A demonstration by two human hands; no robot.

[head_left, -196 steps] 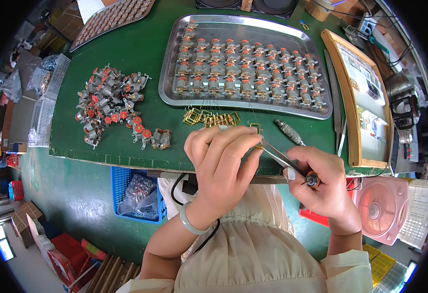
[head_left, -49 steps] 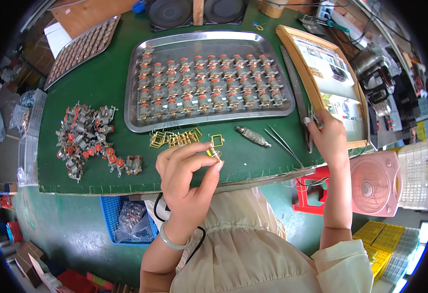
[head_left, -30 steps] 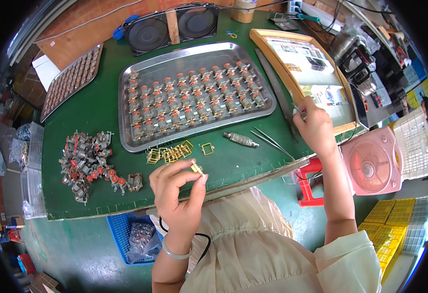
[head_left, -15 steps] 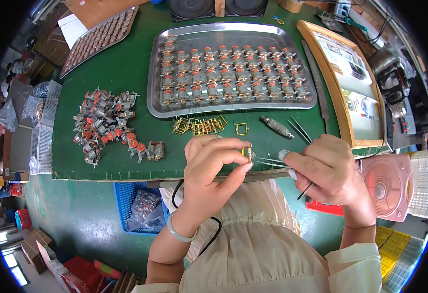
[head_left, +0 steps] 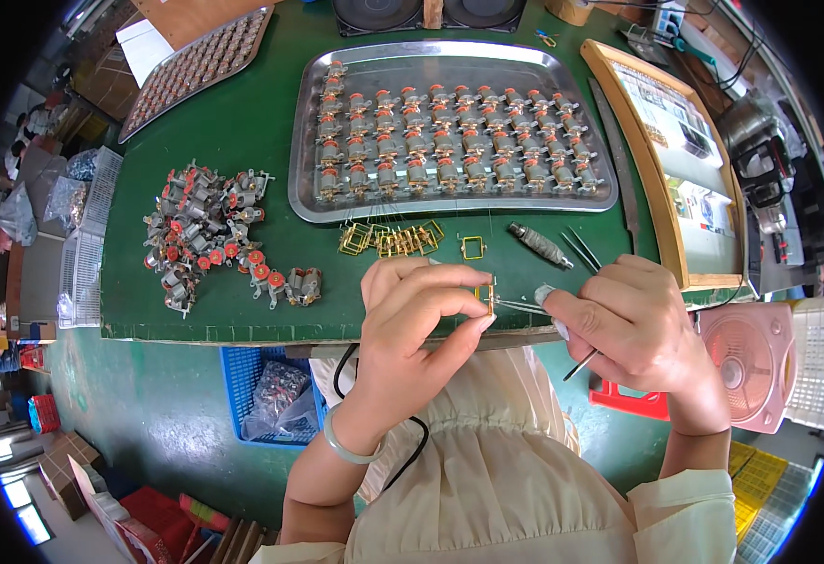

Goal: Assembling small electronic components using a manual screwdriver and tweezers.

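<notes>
Between thumb and fingers, my left hand (head_left: 421,320) pinches a small rectangular wire coil (head_left: 489,293) with yellow and copper-coloured parts, just above the near table edge. My right hand (head_left: 633,320) is closed on a pair of metal tweezers (head_left: 523,306). Their tips point left and meet the right side of the coil; whether they grip a wire there is too small to tell. Beyond my left hand lies a heap of similar yellow-framed coils (head_left: 393,239), with a single coil (head_left: 472,247) to its right.
A metal tray (head_left: 304,122) with rows of grey, red-topped parts lies at the back. Loose parts of that kind form a pile (head_left: 196,230) at left. A grey-handled tool (head_left: 541,244) and a second pair of tweezers (head_left: 583,248) lie ahead. Right stands a wooden frame (head_left: 661,179).
The tweezers' tips have come closer together and now reach the coil. Both hands keep their grips, and the whole view has shifted slightly.
</notes>
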